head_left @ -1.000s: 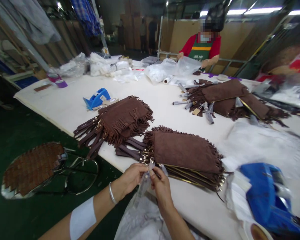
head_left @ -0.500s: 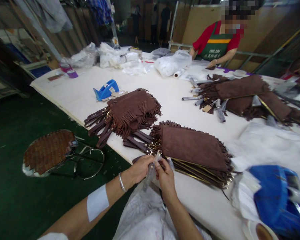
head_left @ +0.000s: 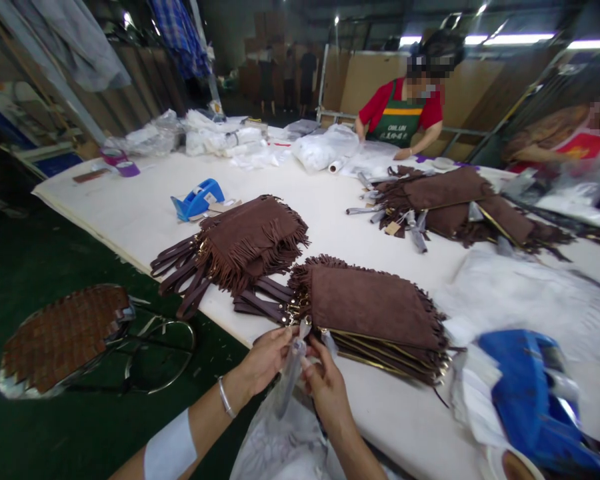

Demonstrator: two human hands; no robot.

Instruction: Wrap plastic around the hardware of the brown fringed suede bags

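Near the table's front edge, my left hand [head_left: 266, 360] is closed at the top of a wrist strap wrapped in clear plastic [head_left: 291, 377]. My right hand [head_left: 325, 383] pinches the same wrapped strap from the other side, thumb and fingers curled in. The strap's wrapped end hangs down between my hands. Just beyond them lies a stack of brown fringed pouches [head_left: 363, 300] with gold zippers and metal clasps. Bare brown straps [head_left: 263, 303] stick out from the stack's left end. Parts of my fingertips are hidden by the plastic.
Another pile of fringed pouches [head_left: 253, 233] lies left, by a blue tape dispenser [head_left: 200, 200]. More pouches [head_left: 445, 193] lie back right. A large blue dispenser [head_left: 525, 393] stands front right. A stool [head_left: 67, 340] is at left. A co-worker [head_left: 403, 117] stands across the table.
My view has tilted up and turned right, bringing another person in at the right edge. My left fingers have loosened slightly at the strap's top, and the wrapped strap hangs more plainly between my hands.
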